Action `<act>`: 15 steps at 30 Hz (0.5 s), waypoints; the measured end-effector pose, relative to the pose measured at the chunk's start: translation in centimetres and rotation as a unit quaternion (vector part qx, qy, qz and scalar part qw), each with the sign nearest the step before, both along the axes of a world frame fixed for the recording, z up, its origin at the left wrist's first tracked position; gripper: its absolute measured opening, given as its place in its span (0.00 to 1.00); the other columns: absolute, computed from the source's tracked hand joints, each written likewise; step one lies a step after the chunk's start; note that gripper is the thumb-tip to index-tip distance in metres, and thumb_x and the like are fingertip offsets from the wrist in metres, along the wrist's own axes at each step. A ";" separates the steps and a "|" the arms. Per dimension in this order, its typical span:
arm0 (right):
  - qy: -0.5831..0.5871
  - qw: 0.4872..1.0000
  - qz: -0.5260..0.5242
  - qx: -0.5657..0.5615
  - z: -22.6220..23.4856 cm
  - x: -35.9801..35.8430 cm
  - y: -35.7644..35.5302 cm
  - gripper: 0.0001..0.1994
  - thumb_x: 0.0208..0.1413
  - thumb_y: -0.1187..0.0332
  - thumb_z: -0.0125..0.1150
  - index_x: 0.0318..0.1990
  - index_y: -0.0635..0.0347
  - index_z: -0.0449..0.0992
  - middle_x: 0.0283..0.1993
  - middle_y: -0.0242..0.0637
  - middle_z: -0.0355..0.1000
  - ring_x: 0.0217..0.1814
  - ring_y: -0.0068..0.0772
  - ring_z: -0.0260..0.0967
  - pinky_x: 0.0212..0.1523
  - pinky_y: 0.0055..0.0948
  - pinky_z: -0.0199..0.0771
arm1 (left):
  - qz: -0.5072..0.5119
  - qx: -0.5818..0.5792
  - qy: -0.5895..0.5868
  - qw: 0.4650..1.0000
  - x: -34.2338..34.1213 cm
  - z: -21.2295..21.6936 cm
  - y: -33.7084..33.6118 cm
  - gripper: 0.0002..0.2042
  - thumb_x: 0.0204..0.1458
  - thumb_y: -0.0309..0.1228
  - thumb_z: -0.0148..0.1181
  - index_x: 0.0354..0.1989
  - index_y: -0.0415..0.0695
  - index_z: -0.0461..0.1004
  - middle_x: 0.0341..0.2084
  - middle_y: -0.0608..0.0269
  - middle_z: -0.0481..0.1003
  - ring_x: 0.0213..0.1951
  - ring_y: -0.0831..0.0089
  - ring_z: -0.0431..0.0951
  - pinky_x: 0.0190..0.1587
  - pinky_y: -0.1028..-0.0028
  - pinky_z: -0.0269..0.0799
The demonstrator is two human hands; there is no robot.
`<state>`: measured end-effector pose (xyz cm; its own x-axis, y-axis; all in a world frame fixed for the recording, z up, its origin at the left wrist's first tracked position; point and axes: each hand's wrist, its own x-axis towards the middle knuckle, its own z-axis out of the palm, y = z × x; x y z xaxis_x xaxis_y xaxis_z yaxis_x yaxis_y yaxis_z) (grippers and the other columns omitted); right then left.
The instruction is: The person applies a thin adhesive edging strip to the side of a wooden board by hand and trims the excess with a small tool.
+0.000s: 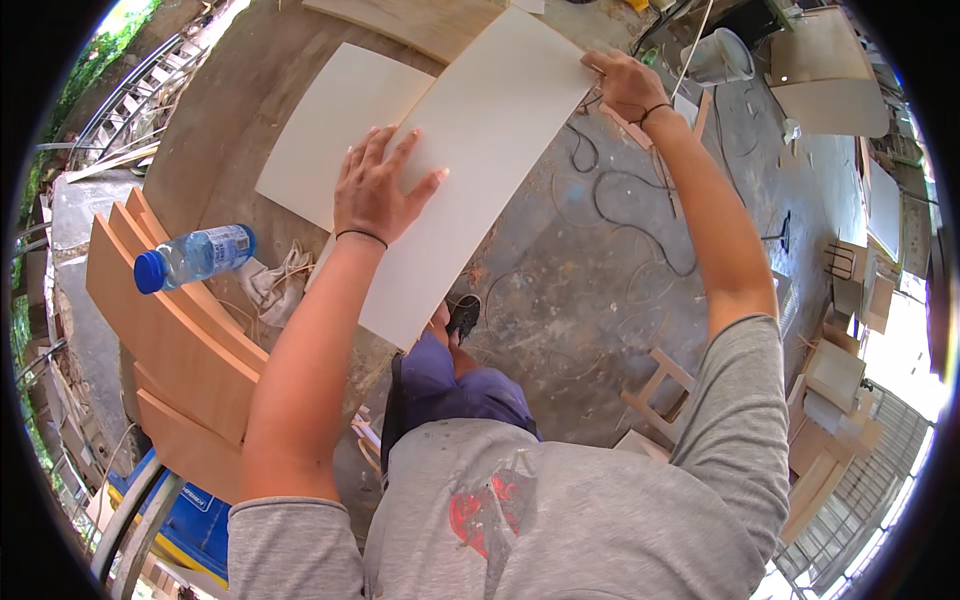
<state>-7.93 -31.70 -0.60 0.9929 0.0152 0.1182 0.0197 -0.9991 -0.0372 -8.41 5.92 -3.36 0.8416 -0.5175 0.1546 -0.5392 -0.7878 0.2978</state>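
A long white board (480, 150) lies slanting in front of me, overlapping a second white panel (330, 130) on the brown work table (225, 130). Its right edge juts out over the floor. My left hand (378, 190) rests flat on the upper board near its left edge, fingers spread. At the far right corner, my right hand (630, 85) is closed on the board's edge; the fingers underneath are partly hidden. Left of my left forearm, a clear water bottle with a blue cap (200, 257) lies on its side.
Curved orange-brown wooden panels (170, 310) are stacked at left, beside crumpled whitish cloth (278, 285). Cables (640, 225) snake over the concrete floor (570, 310). A white bucket (722, 57) stands at far right; a wooden frame piece (660, 385) lies by my right arm.
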 end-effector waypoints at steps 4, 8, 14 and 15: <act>0.050 0.991 0.071 -0.100 1.0 -2.6 5.1 0.15 0.49 0.74 0.50 0.45 0.48 0.75 0.33 0.40 0.70 0.39 0.43 0.74 0.39 0.40 0.75 | -0.006 0.000 0.002 1.000 0.0 0.0 0.0 0.29 0.51 0.55 0.58 0.60 0.56 0.70 0.60 0.57 0.66 0.64 0.61 0.63 0.66 0.61 0.55; 0.115 0.949 0.283 0.076 0.8 -10.9 15.5 0.12 0.51 0.74 0.49 0.40 0.47 0.75 0.33 0.39 0.70 0.36 0.39 0.73 0.30 0.35 0.77 | -0.006 -0.001 -0.001 1.000 -0.1 0.2 0.0 0.28 0.52 0.55 0.58 0.59 0.55 0.70 0.60 0.57 0.67 0.64 0.61 0.63 0.66 0.61 0.56; -0.117 0.957 0.054 0.260 0.7 -7.0 11.4 0.13 0.49 0.76 0.51 0.41 0.56 0.77 0.36 0.45 0.74 0.38 0.49 0.73 0.40 0.43 0.75 | -0.007 -0.011 -0.006 1.000 0.0 0.2 0.0 0.28 0.51 0.55 0.57 0.59 0.55 0.71 0.60 0.57 0.67 0.63 0.60 0.63 0.65 0.61 0.56; -0.119 0.948 -0.042 0.292 -0.1 -5.3 8.4 0.14 0.50 0.77 0.49 0.43 0.56 0.76 0.36 0.47 0.74 0.40 0.50 0.73 0.42 0.45 0.73 | -0.007 -0.006 -0.004 1.000 0.0 0.1 0.0 0.28 0.51 0.55 0.57 0.59 0.55 0.71 0.60 0.57 0.67 0.63 0.60 0.64 0.65 0.61 0.56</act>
